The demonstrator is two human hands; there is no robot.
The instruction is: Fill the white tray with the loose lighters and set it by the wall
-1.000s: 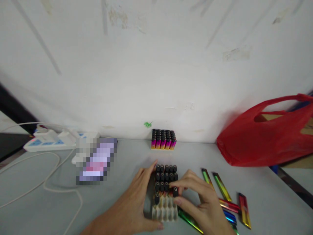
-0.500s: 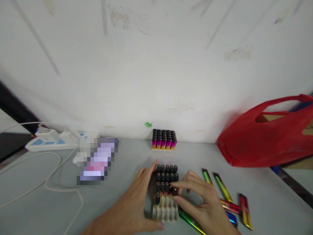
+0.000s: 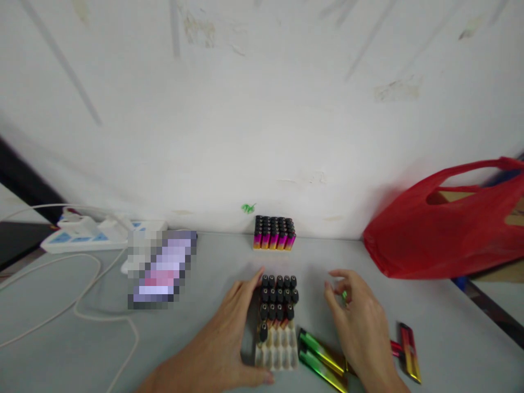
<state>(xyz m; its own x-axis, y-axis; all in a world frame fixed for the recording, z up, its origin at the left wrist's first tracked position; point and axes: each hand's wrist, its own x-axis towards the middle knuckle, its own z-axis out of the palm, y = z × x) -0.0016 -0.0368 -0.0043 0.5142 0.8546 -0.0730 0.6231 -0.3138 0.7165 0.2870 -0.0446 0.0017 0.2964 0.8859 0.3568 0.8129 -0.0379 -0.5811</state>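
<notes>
A pale tray [image 3: 277, 359] with rows of round holes holds several upright lighters [image 3: 280, 295] with black tops. Its front holes are bare, apart from one lighter [image 3: 264, 332] at the left. My left hand [image 3: 229, 333] stretches along the tray's left side, gripping it with the thumb at the front end and a finger near the back. To the right, my right hand [image 3: 360, 322] is over the table with thumb and forefinger apart and curved. Between its fingers shows a bit of a green lighter [image 3: 344, 296], mostly hidden; no firm hold shows.
Green-gold lighters [image 3: 317, 349] and a red-gold lighter [image 3: 409, 352] lie at the right. A full block of purple-orange lighters [image 3: 274, 234] stands by the wall. A phone [image 3: 166, 267], a power strip [image 3: 106, 234] with white cables, and a red bag [image 3: 446, 229] flank them.
My right hand has let go of a lighter, which now stands in the third row of the tray, and has moved right to the loose lighters. My left hand stays put.
</notes>
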